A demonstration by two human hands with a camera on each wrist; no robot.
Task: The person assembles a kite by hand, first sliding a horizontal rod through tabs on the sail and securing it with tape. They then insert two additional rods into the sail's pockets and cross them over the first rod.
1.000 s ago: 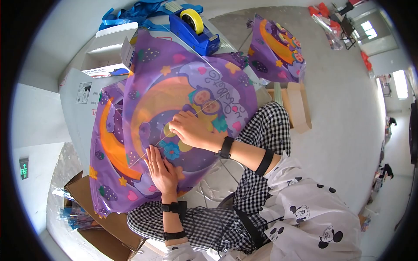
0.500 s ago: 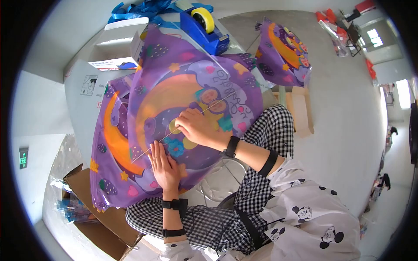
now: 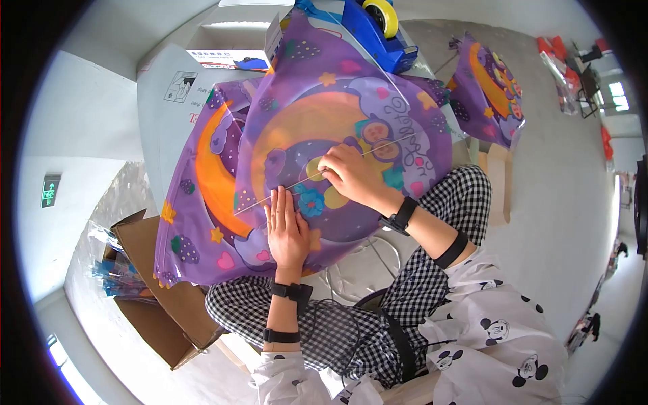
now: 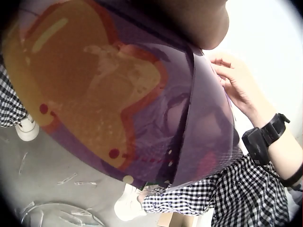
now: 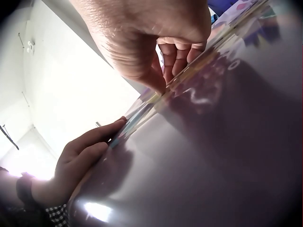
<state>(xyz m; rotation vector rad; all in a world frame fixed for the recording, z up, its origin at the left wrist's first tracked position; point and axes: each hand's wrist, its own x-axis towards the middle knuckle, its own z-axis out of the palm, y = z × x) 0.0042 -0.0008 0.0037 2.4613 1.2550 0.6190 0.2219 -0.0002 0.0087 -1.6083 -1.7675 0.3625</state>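
A large purple printed plastic sheet (image 3: 351, 101) with a moon, stars and butterflies spreads over the person's lap and the surface in front. One thin pale strip (image 3: 388, 146) crosses it diagonally in the head view. My left hand (image 3: 288, 233) lies with straight fingers on the sheet, fingertips at the strip's lower end. Farther up the strip, my right hand (image 3: 354, 175) has curled fingers and pinches it, thumb tip down at the line in the right wrist view. A second purple sheet (image 3: 185, 223) with an orange moon shows beneath on the left. In the left wrist view, the sheet (image 4: 142, 104) hides most of the left hand.
An opened white box (image 3: 236, 57) and a blue tape dispenser (image 3: 388, 40) with yellow tape stand at the far side. Another purple printed piece (image 3: 489, 101) is at the back right. A brown cardboard box (image 3: 162, 297) stands on the floor at the left.
The head view has turned, so the whole scene sits farther right and higher. Both hands keep nearly the same places on the sheet, the left flat and the right pinching.
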